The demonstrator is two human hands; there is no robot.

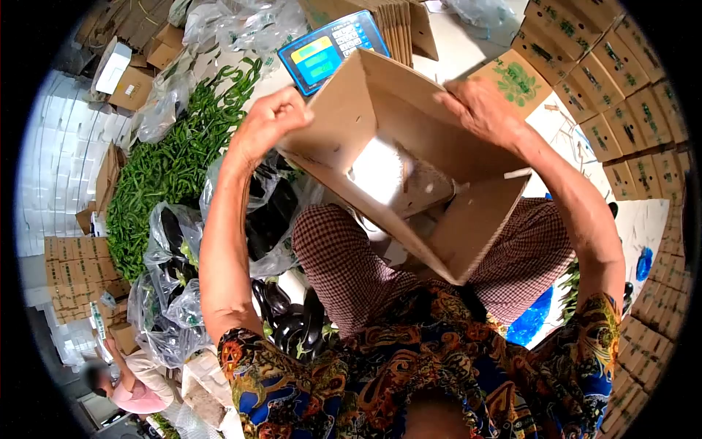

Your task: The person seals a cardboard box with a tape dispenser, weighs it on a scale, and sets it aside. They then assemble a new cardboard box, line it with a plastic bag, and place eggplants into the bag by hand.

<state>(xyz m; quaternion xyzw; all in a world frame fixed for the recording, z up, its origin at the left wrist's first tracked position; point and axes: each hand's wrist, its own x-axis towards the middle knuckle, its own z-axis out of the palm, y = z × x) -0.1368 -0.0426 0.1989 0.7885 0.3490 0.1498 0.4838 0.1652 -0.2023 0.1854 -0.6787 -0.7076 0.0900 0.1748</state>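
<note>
Floral blouse below, hands grip angular cardboard box.

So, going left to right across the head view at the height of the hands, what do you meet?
First white stacked packaging → pile of green peppers → left hand, gripping a flap → cardboard box → right hand on its top edge → stacked printed cartons.
</note>
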